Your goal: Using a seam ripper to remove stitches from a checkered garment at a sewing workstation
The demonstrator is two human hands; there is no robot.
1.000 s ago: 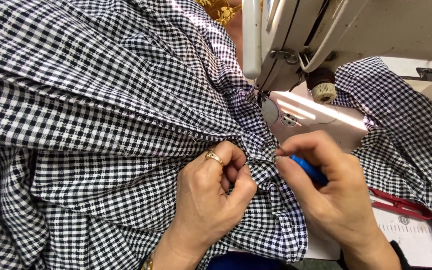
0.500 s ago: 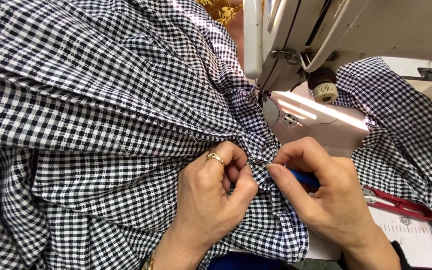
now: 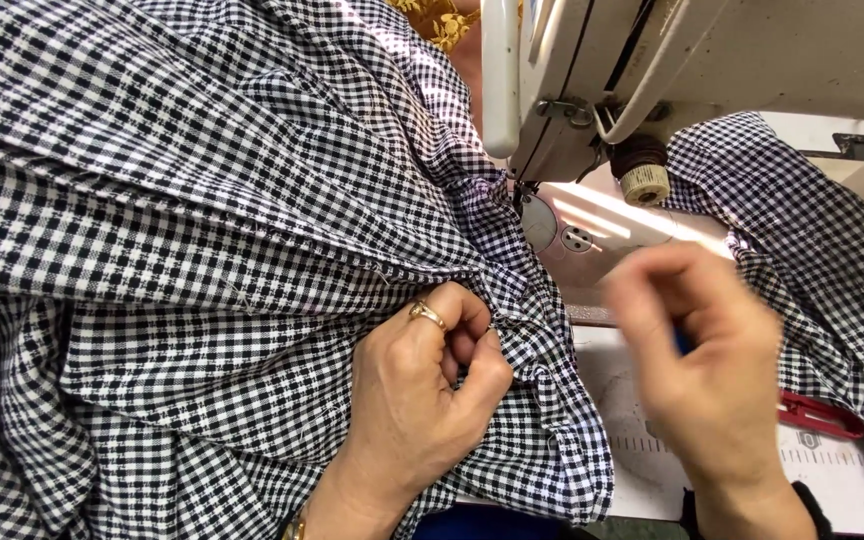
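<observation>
A large black-and-white checked fabric (image 3: pixel 202 200) is bunched over the table and runs up to the sewing machine (image 3: pixel 652 70). My left hand (image 3: pixel 422 400), with a gold ring on one finger, pinches a fold of the fabric's edge near the needle area (image 3: pixel 524 200). My right hand (image 3: pixel 702 370) is blurred and hovers to the right, apart from the cloth, fingers curled around a small blue tool that barely shows (image 3: pixel 682 342).
The machine's lit metal bed (image 3: pixel 602 225) lies just beyond the hands. More checked cloth (image 3: pixel 812 220) is piled at the right. Red-handled scissors (image 3: pixel 822 415) rest on a white ruled strip (image 3: pixel 832 470) at the table's right edge.
My right hand has pulled away from the fold to the right and is now in motion. The left hand keeps its pinch on the fabric.
</observation>
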